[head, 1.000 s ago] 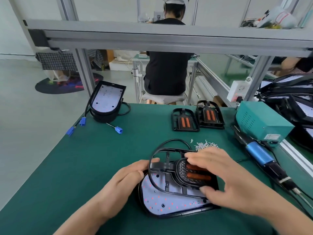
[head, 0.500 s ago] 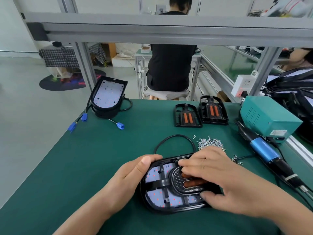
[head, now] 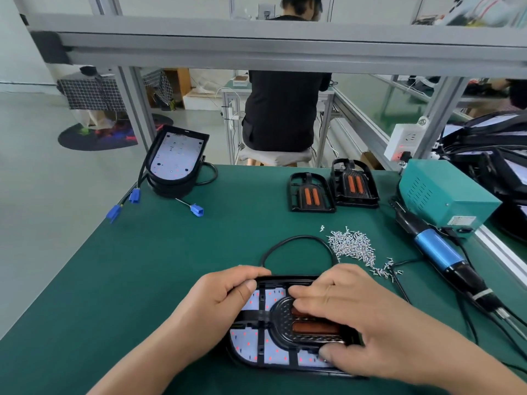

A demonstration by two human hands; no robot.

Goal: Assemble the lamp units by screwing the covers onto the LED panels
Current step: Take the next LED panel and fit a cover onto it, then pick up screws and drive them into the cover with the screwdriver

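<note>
A black cover (head: 288,319) with two orange bars lies flat on a white LED panel (head: 251,342) dotted with red points, near the front of the green table. My left hand (head: 225,297) grips the unit's left far edge, thumb on the cover's rim. My right hand (head: 350,315) lies over the cover's right part, fingers spread and pressing, thumb at the near edge. A black cable (head: 296,239) loops out behind the unit. A heap of small silver screws (head: 352,248) lies just behind my right hand.
An electric screwdriver (head: 439,252) with a blue body lies at the right, beside a teal power box (head: 445,192). Two spare covers (head: 310,196) sit at the back middle. A stack of LED panels (head: 175,162) with blue connectors (head: 134,196) stands back left. A person sits beyond the table.
The cover, tilted above the panel a second ago, now lies flat on it. My left thumb has moved onto the far left rim, and my right hand presses lower on the cover.
</note>
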